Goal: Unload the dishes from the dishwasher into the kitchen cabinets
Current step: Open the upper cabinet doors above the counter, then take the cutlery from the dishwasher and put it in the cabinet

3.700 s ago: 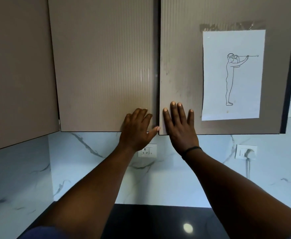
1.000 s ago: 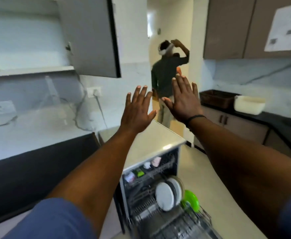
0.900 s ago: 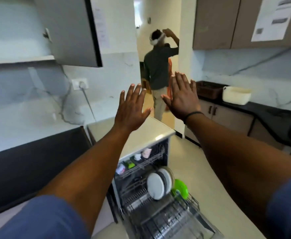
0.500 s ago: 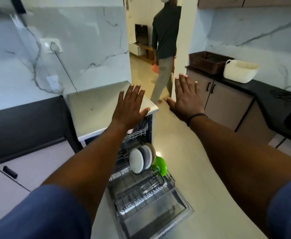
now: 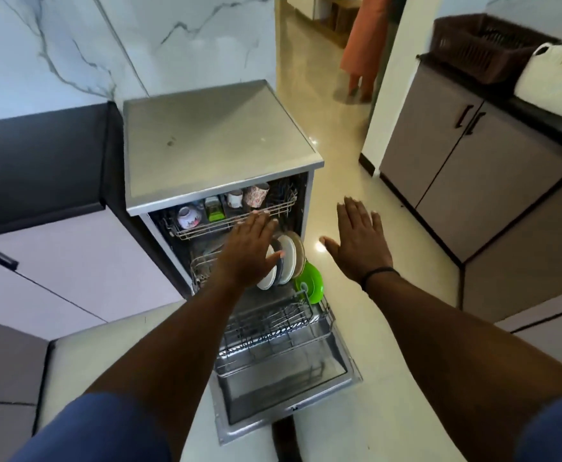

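Note:
The dishwasher (image 5: 213,138) stands open, its door (image 5: 286,395) folded down and its lower rack (image 5: 273,331) pulled out. White plates (image 5: 288,258) and a green plate (image 5: 312,285) stand on edge in that rack. Cups, among them a floral mug (image 5: 256,195) and a patterned bowl (image 5: 189,217), sit in the upper rack (image 5: 206,230). My left hand (image 5: 248,253) hovers flat and open over the white plates, partly hiding them. My right hand (image 5: 359,241) is spread open above the floor, right of the dishwasher. Neither hand holds anything.
A black countertop (image 5: 36,155) with pale cabinets lies to the left. To the right stand grey base cabinets (image 5: 466,168) with a brown basket (image 5: 486,45) and a white basket (image 5: 556,81) on top. A person's legs (image 5: 362,48) show in the doorway beyond.
My view has swung from the upper cabinets down to the open dishwasher. Both open hands have dropped, the left one now over the plates. The person behind has walked farther away.

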